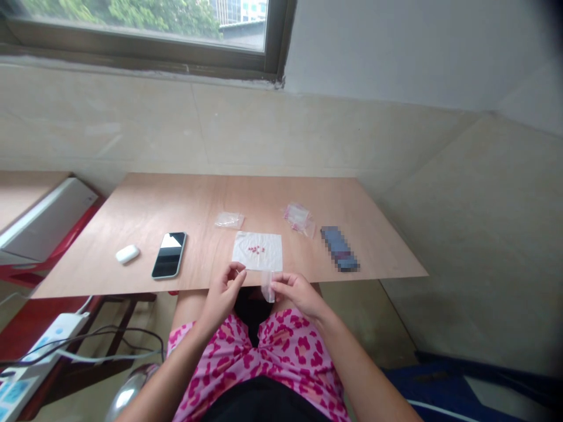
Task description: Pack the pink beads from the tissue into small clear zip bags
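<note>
My right hand point(300, 295) pinches a small clear plastic bag point(267, 286) at the table's front edge. Just left of it, my left hand point(226, 291) has thumb and forefinger brought together at the lower left of a white tissue point(271, 258); whatever may be between those fingertips is too small to make out. Several tiny red pieces point(256, 249) lie in a loose cluster on the tissue, beyond both hands.
Behind the tissue lie a clear plastic packet point(229, 220) and a pink-marked plastic bag point(299, 218). A phone point(169, 255) and a white earbud case point(127, 254) are on the left, a blurred-out dark object point(339, 248) on the right. A power strip point(53, 340) with cables sits below left.
</note>
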Tool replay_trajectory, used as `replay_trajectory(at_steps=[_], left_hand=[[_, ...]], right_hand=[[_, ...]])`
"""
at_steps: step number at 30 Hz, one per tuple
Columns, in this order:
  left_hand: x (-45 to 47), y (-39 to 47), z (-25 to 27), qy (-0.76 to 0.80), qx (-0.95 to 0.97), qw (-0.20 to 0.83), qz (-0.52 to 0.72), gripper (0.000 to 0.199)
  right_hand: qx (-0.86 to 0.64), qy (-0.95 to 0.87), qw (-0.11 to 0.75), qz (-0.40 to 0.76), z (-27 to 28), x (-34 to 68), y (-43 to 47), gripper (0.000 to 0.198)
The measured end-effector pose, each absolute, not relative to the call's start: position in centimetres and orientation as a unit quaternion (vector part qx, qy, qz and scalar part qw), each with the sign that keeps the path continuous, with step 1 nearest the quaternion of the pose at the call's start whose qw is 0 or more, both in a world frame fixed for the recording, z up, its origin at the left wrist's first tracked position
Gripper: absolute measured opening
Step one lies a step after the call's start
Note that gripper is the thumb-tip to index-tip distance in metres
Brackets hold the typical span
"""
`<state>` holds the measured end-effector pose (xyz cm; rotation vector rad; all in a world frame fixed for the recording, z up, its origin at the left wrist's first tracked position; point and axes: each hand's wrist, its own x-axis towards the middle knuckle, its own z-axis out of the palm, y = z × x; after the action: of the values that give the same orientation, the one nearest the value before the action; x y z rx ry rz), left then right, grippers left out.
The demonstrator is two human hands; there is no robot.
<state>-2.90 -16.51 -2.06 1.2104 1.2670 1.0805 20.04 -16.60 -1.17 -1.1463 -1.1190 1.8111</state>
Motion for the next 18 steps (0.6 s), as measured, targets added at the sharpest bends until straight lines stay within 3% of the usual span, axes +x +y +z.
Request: replay_trajectory(at_steps=[7, 18], left_hand=[[-1.1, -18.2, -1.9, 0.426, 0.555, 0.648, 0.301, 0.042], [-0.8, -18.5, -2.0, 0.436, 0.595, 0.605, 0.301, 0.046]], right_hand=[[-0.422, -0.47, 0.298, 0.716, -1.0, 18.7, -17.8, 0.035], [-0.413, -0.485, 0.28, 0.718, -0.8, 19.2, -17.6, 0.036]])
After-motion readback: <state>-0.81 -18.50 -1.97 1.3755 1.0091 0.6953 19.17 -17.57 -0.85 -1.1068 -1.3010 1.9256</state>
